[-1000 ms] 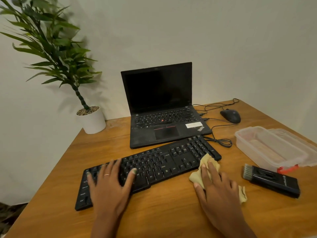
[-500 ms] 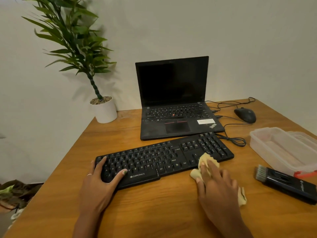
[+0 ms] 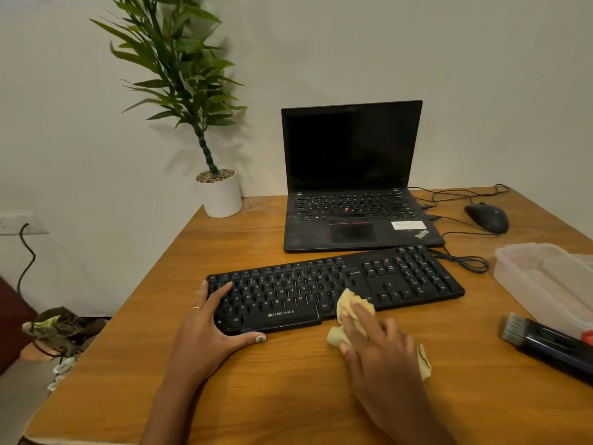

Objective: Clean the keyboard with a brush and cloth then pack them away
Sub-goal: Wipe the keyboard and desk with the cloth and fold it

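Note:
A black keyboard (image 3: pixel 337 284) lies across the middle of the wooden desk (image 3: pixel 288 396). My left hand (image 3: pixel 211 329) grips its left end, fingers over the top edge and thumb along the front edge. My right hand (image 3: pixel 378 345) presses a crumpled yellow cloth (image 3: pixel 349 305) with straight fingers against the keyboard's front edge, right of the space bar. Part of the cloth sticks out behind the hand. A black brush (image 3: pixel 548 345) with grey bristles lies on the desk at the right. A clear plastic box (image 3: pixel 542 284) stands behind it, open.
A black laptop (image 3: pixel 353 200) stands open behind the keyboard. A black mouse (image 3: pixel 487 216) and loose cables (image 3: pixel 462 260) lie at the back right. A potted plant (image 3: pixel 219 194) stands at the back left corner. The desk's left edge drops to the floor.
My right hand slid the cloth left along the keyboard's front, from the number pad end to beside the space bar. My left hand shifted to the keyboard's left end. The view panned left.

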Available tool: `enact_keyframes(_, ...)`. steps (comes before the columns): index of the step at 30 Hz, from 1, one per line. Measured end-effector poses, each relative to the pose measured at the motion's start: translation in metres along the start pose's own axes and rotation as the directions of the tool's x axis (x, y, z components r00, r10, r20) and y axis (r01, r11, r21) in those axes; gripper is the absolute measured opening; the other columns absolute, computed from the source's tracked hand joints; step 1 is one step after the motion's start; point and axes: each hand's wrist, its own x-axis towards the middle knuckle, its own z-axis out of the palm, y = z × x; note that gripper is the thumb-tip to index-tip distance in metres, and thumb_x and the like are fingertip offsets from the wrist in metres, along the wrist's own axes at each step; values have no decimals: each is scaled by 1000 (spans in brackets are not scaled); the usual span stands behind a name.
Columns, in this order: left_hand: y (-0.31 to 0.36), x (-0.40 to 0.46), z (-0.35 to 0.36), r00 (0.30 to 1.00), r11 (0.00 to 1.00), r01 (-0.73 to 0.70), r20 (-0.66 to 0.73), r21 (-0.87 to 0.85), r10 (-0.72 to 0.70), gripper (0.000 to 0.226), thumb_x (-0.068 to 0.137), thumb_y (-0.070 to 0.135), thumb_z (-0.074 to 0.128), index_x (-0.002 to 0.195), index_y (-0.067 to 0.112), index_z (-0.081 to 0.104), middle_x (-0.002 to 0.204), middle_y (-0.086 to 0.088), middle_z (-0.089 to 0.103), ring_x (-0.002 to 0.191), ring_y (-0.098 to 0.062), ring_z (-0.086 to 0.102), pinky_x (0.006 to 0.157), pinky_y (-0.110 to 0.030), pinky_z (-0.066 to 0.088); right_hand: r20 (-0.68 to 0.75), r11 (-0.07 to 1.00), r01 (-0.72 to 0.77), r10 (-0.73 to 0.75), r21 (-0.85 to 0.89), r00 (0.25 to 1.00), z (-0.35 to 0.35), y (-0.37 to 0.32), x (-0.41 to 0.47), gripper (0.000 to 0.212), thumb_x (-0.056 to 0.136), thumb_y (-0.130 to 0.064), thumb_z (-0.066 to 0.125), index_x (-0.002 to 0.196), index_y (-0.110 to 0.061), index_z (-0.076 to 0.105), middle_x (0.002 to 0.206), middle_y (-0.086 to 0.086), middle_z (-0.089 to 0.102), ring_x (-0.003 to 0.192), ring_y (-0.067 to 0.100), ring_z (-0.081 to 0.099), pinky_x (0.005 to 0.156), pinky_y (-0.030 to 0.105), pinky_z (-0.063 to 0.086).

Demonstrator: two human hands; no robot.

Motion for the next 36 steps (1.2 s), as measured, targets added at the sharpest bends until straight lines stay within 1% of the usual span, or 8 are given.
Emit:
enact_keyframes(4, 9, -2, 2, 1000, 999, -21, -4, 28, 22, 112, 46, 77, 70, 145, 37, 36, 161, 7, 14, 148, -16, 14, 115, -45, 27, -60, 986, -168, 169, 10, 984, 6, 8, 0, 40, 78, -31, 64, 116, -20, 66, 117, 5, 59, 86, 20, 50, 61, 35, 44)
enact_keyframes(10, 10, -3, 4, 998, 992, -27, -55, 120, 34, 106, 53, 78, 63, 145, 32, 38, 158, 2, 26, 145, -22, 24, 111, -45, 33, -4, 1000, 15, -15, 6, 1000, 6, -9, -1, 46, 81, -40, 37, 116, -27, 65, 115, -3, 59, 89, 12, 42, 62, 27, 37)
enact_keyframes(16, 11, -5, 5, 997, 982, -25, -72, 189, 39, 103, 57, 83, 54, 145, 31, 39, 153, -3, 37, 144, -24, 27, 107, -46, 38, -36, 976, -219, 218, -5, 975, 3, 5, 1, 58, 65, -25, 80, 120, -15, 64, 114, 11, 61, 83, 24, 54, 61, 35, 44)
enact_keyframes(21, 19, -7, 3, 996, 980, -12, -87, 197, 29, 101, 59, 79, 55, 146, 31, 37, 153, -8, 36, 141, -30, 33, 106, -47, 39, 1, 1000, 17, -17, 12, 1000, 8, -21, 1, 70, 50, -37, 87, 114, -24, 64, 111, 0, 65, 82, 16, 57, 55, 32, 48)
enact_keyframes(24, 17, -7, 4, 995, 980, -26, -94, 196, 45, 102, 58, 82, 52, 144, 29, 40, 151, -9, 40, 137, -33, 39, 102, -50, 43, 8, 997, 46, -46, 54, 999, 7, -22, 2, 68, 53, -40, 85, 116, -29, 62, 113, -3, 64, 80, 14, 59, 56, 30, 48)
enact_keyframes(27, 13, -5, 5, 993, 976, -44, -97, 214, 66, 101, 60, 83, 51, 144, 26, 42, 150, -6, 41, 136, -31, 39, 103, -50, 43, -40, 994, -105, 107, 41, 993, 6, -4, -2, 54, 73, -31, 73, 125, -25, 58, 120, 3, 60, 86, 17, 55, 61, 34, 43)
enact_keyframes(31, 9, -2, 7, 987, 966, -79, -120, 246, 111, 100, 62, 83, 51, 143, 24, 43, 149, -2, 42, 133, -27, 44, 98, -46, 48, 21, 963, -264, 266, -49, 964, -6, 20, 0, 56, 98, -38, 33, 149, -29, 14, 151, 2, 22, 122, 18, 33, 92, 36, 33)
enact_keyframes(36, 8, -1, 9, 986, 966, -80, -124, 248, 114, 100, 63, 82, 51, 144, 26, 40, 150, 0, 39, 130, -27, 46, 96, -44, 49, -9, 996, -89, 89, 17, 996, 9, -13, 1, 60, 63, -27, 81, 119, -19, 63, 114, 8, 64, 86, 21, 50, 58, 38, 46)
